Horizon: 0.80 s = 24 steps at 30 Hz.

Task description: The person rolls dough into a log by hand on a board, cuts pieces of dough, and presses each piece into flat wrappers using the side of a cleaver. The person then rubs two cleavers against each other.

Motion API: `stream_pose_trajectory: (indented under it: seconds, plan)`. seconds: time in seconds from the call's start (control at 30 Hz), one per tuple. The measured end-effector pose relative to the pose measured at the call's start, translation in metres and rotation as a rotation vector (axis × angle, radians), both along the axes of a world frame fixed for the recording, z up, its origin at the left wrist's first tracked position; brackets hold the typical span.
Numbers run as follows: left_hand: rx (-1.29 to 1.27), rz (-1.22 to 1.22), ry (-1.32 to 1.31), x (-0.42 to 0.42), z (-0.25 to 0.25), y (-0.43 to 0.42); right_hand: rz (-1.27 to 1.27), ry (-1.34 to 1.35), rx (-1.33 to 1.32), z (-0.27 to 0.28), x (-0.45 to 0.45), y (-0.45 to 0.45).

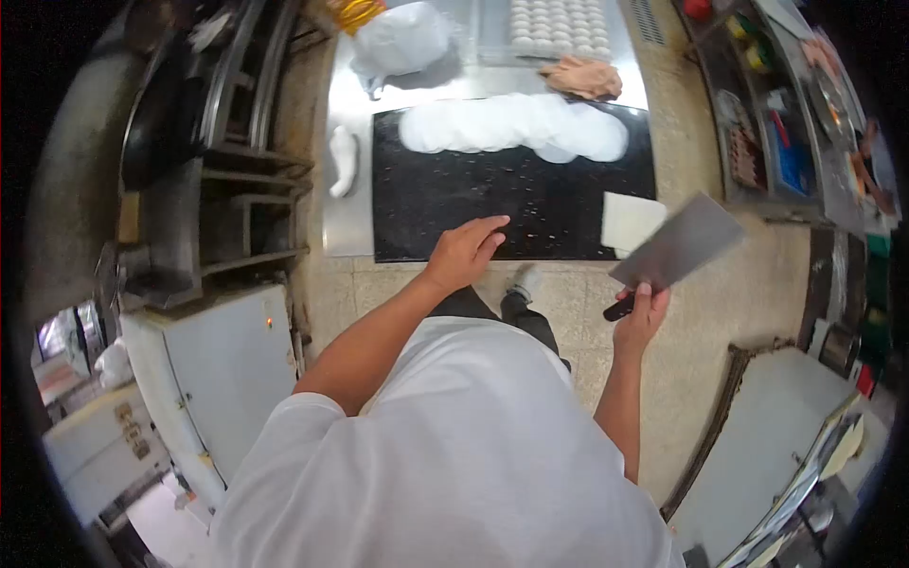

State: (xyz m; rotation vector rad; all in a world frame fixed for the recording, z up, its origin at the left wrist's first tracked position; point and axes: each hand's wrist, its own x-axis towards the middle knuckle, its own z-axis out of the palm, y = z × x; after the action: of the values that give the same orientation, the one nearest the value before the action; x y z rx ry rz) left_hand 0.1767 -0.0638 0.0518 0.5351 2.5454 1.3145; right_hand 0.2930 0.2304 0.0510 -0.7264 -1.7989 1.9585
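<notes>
This is a working kitchen, seemingly a commercial one set up for dough work. A steel table (347,227) carries a black work surface (426,204) speckled with pale bits, where thin white rounds (502,123) overlap in a long row. Beyond them, a tray (490,36) holds many small white balls (561,26) in close rows. The cleaver (686,239) in the right hand (642,322) also suits a kitchen. Metal shelving (251,227) stands to the left, and packed shelves (778,204) to the right. Plain, pale cabinets (227,369) with worn edges flank the tiled floor (379,293), which looks utilitarian rather than homely.
</notes>
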Motion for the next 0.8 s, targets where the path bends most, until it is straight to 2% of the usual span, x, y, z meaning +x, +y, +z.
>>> stream_pose_trajectory:
  seconds: [0.07,0.1,0.17,0.23,0.27,0.37,0.4,0.43,0.5,0.53,0.7,0.8]
  plan:
    - [0.026,0.145,0.236,0.002,-0.005,-0.028,-0.001,-0.352,-0.271,-0.033,-0.003,-0.009]
    - [0.019,0.166,0.243,-0.002,-0.003,-0.045,-0.005,-0.517,-0.438,-0.039,-0.003,-0.013]
    - [-0.058,0.364,0.014,-0.013,0.004,-0.098,-0.068,-0.494,-0.524,-0.035,0.001,-0.026]
    - [-0.067,0.522,0.14,-0.033,-0.025,-0.153,-0.108,-0.495,-0.49,-0.014,0.0,-0.047]
    - [-0.242,0.521,0.343,-0.044,-0.027,-0.176,-0.111,-0.48,-0.469,-0.01,0.001,-0.054]
    - [-0.332,0.612,0.37,-0.083,-0.031,-0.21,-0.141,-0.474,-0.413,0.001,-0.006,-0.088]
    - [-0.265,0.64,0.198,-0.099,-0.029,-0.216,-0.11,-0.494,-0.348,0.008,-0.011,-0.103]
    - [-0.25,0.614,0.192,-0.116,-0.026,-0.221,-0.086,-0.514,-0.285,0.014,-0.015,-0.119]
    - [-0.296,0.566,-0.034,-0.14,-0.023,-0.224,-0.118,-0.457,-0.26,0.023,-0.032,-0.152]
    - [-0.369,0.518,0.014,-0.148,-0.026,-0.225,-0.12,-0.425,-0.238,0.022,-0.044,-0.162]
    - [-0.336,0.334,-0.018,-0.164,-0.03,-0.24,-0.268,-0.319,-0.276,0.022,-0.066,-0.186]
    - [-0.27,0.315,-0.022,-0.163,-0.027,-0.247,-0.312,-0.416,-0.23,0.022,-0.051,-0.18]
